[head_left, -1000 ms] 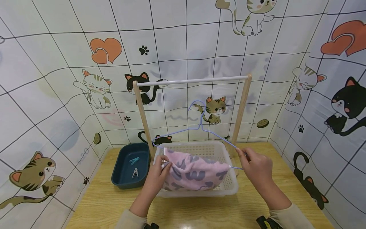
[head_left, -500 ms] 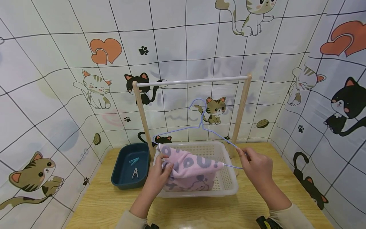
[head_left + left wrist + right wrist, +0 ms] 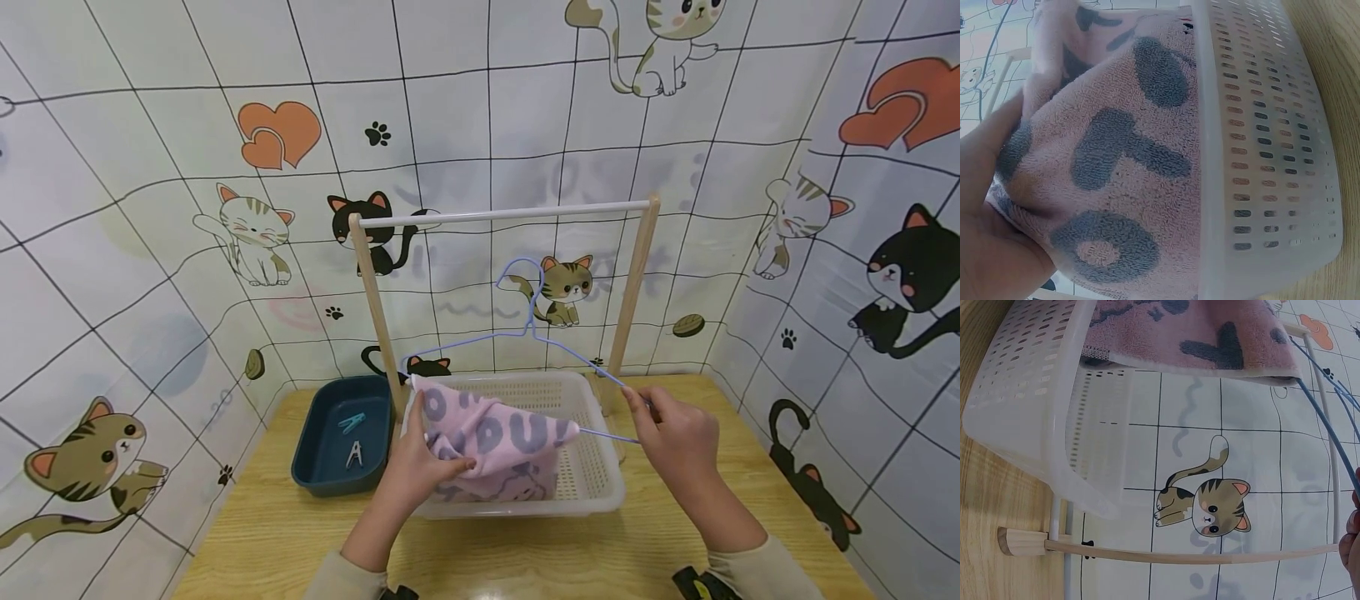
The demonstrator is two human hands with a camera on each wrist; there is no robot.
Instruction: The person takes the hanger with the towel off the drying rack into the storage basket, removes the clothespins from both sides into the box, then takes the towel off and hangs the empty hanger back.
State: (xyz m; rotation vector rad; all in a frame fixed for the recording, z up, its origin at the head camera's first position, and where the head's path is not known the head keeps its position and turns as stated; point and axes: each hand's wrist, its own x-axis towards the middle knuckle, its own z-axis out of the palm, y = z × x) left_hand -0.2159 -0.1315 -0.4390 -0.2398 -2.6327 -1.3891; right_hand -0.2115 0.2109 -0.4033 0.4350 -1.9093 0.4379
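A pink towel [image 3: 510, 437] with grey markings hangs over the lower bar of a thin blue wire hanger [image 3: 480, 338], its lower part down in a white perforated basket [image 3: 611, 492]. My left hand [image 3: 420, 467] holds the towel's left side, thumb lying across the front and index finger pointing up; its other fingers are hidden by the cloth. In the left wrist view the towel [image 3: 1116, 150] creases at the hand [image 3: 991, 244]. My right hand [image 3: 678, 433] grips the hanger's right corner. A bare stretch of hanger bar [image 3: 1329, 425] runs from the towel to that hand.
A wooden rack with a white crossbar [image 3: 502, 212] stands behind the basket. Left of it, a dark blue tray [image 3: 307, 467] holds a teal clothespin [image 3: 352, 422] and a grey clothespin [image 3: 355, 454]. Everything stands on a wooden table [image 3: 247, 533] before a cat-print wall.
The towel has slid left along the hanger bar, baring more of it on the right. My left thumb and index finger have spread apart. The right hand has barely moved.
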